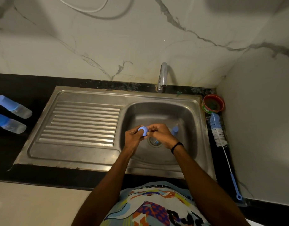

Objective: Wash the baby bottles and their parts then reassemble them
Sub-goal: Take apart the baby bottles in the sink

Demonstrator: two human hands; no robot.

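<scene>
Over the sink basin [186,115], my left hand [133,137] grips a light blue bottle ring [143,130]. My right hand [160,133] pinches the same ring from its right side. A blue bottle cap [174,130] stands in the basin just right of my right hand. A clear bottle part [155,141] lies over the drain, partly hidden by my hands. Two assembled baby bottles with blue caps lie on the black counter at the far left, one [13,106] behind the other [9,123].
A blue and white bottle brush [219,136] lies on the counter right of the sink. Behind it stands a red tub [213,103]. The tap [162,77] rises at the back, with no water running. The ribbed drainboard [81,123] is on the left.
</scene>
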